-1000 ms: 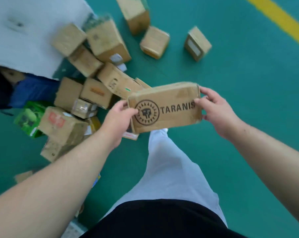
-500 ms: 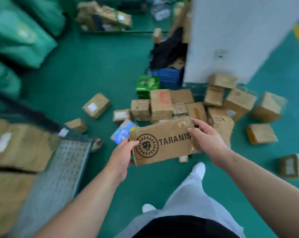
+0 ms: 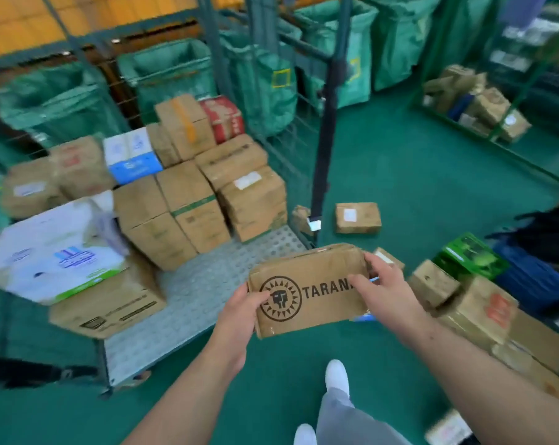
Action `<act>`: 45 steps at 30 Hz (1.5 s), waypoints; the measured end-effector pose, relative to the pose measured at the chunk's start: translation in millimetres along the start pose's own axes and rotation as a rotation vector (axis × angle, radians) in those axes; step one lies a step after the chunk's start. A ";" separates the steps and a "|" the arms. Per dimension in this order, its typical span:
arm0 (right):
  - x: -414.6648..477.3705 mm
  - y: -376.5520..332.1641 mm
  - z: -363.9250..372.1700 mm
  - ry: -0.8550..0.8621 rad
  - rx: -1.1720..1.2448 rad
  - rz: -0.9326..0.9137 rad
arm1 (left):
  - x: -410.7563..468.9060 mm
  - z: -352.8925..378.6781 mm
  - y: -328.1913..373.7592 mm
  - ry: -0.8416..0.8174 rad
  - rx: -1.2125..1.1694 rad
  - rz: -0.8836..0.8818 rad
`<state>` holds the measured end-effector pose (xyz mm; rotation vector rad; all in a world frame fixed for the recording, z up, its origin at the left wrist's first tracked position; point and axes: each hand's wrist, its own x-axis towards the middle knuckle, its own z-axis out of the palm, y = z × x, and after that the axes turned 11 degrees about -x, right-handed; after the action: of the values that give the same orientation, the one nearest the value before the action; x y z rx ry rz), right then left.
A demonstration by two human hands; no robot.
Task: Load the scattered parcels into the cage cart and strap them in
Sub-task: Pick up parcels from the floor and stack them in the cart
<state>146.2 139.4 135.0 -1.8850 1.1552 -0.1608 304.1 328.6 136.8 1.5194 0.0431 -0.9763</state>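
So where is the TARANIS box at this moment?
The TARANIS box is low and centre in the head view, held at its ends by the left hand and right hand, by the near right corner of the cage cart deck.

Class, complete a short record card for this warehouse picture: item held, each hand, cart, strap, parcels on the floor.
held item: sun-emblem parcel, in front of the cart's open side
left hand: grips the parcel's left end
right hand: grips its right end
cage cart: perforated deck partly bare; stacked boxes at back and left
strap: black, hangs loose down the corner post
floor: labelled parcel beside the strap's end; pile of boxes at right
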 end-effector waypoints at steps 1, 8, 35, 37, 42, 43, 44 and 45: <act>13.5 -10.4 9.6 -0.034 -0.032 -0.036 | 5.5 -10.6 5.1 0.036 -0.014 0.013; 98.4 -71.7 31.1 -0.045 -0.082 -0.179 | 51.0 -30.6 62.5 0.235 -0.100 0.052; 223.4 -322.5 292.0 -0.266 -0.349 -0.460 | 168.2 -299.7 164.3 0.657 -0.318 0.103; 215.4 -344.3 326.1 -0.271 -0.343 -0.444 | 172.9 -341.2 173.7 0.662 -0.320 0.109; 219.8 -383.8 384.0 -0.292 -0.301 -0.384 | 193.8 -411.5 195.7 0.643 -0.295 0.093; 221.0 -388.3 389.0 -0.294 -0.303 -0.373 | 197.5 -417.3 199.6 0.642 -0.301 0.094; 224.8 -392.7 396.2 -0.300 -0.298 -0.361 | 204.7 -424.6 202.7 0.635 -0.310 0.092; 231.4 -397.0 404.5 -0.303 -0.292 -0.351 | 212.8 -431.4 207.5 0.627 -0.309 0.082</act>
<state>742.1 278.1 115.1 -2.2682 0.6632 0.1053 786.1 533.4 124.3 1.4685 0.5482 -0.3755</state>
